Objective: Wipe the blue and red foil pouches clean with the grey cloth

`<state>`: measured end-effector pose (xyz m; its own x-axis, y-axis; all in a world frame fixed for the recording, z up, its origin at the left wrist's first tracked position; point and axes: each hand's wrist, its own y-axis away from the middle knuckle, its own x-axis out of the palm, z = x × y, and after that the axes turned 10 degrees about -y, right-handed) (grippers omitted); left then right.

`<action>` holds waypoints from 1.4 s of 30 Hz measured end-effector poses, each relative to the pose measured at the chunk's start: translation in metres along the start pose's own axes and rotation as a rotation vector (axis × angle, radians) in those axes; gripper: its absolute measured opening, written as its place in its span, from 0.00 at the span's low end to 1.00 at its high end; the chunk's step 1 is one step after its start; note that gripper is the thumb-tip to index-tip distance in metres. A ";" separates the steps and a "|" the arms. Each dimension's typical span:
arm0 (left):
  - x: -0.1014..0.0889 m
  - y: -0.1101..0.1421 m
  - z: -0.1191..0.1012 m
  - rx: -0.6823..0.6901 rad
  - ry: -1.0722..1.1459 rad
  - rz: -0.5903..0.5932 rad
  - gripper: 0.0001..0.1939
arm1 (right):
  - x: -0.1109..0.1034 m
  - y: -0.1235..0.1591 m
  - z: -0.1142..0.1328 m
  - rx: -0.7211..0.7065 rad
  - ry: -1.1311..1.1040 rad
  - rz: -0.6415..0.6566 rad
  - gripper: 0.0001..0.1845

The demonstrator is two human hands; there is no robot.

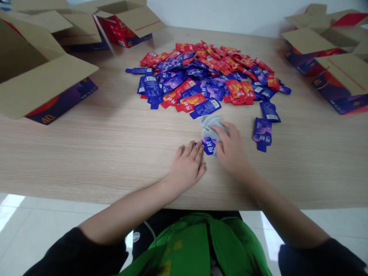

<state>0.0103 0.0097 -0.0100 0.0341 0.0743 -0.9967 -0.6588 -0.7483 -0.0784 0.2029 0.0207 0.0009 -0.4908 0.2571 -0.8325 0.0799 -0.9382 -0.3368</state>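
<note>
A blue-purple packet (209,146) with white lettering lies flat on the table before me. My left hand (188,163) rests beside it, fingers stretched out, their tips pressing on its left end. Bunched in my right hand (231,147) is a light grey cloth (211,124), which covers the packet's right and far part. Just beyond the cloth, another blue packet (205,108) lies at the near edge of a large heap of red and blue packets (212,69). To the right of my right hand lie two loose blue packets, one nearer (262,134) and one farther (270,111).
Open cardboard boxes stand on the wooden table (86,161): a large one (61,97) at the left, a red-sided one (120,30) behind it, and others at the right, the nearest (342,86) by the table's right side. A white wall (224,17) rises behind.
</note>
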 end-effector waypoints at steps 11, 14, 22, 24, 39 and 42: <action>-0.001 0.000 0.001 0.007 -0.004 0.016 0.29 | -0.010 0.020 -0.040 0.174 0.303 0.065 0.30; 0.000 0.001 0.001 0.010 -0.007 0.017 0.30 | -0.024 0.015 -0.060 0.292 0.298 0.054 0.29; -0.002 -0.001 0.002 0.020 -0.034 0.029 0.28 | -0.004 -0.003 0.005 -0.080 0.000 0.096 0.29; -0.004 -0.002 0.002 0.024 -0.038 0.050 0.26 | 0.006 0.002 0.017 -0.171 0.012 0.220 0.30; -0.010 -0.032 0.019 -0.019 -0.024 -0.018 0.19 | -0.023 0.002 -0.069 0.133 0.074 0.069 0.28; -0.008 -0.048 0.027 -0.131 -0.033 0.000 0.24 | -0.015 -0.013 -0.068 0.093 -0.011 0.068 0.28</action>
<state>0.0214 0.0631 0.0025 0.0085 0.0943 -0.9955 -0.5549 -0.8278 -0.0831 0.2678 0.0451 -0.0123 -0.4969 0.1904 -0.8467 0.0321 -0.9709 -0.2372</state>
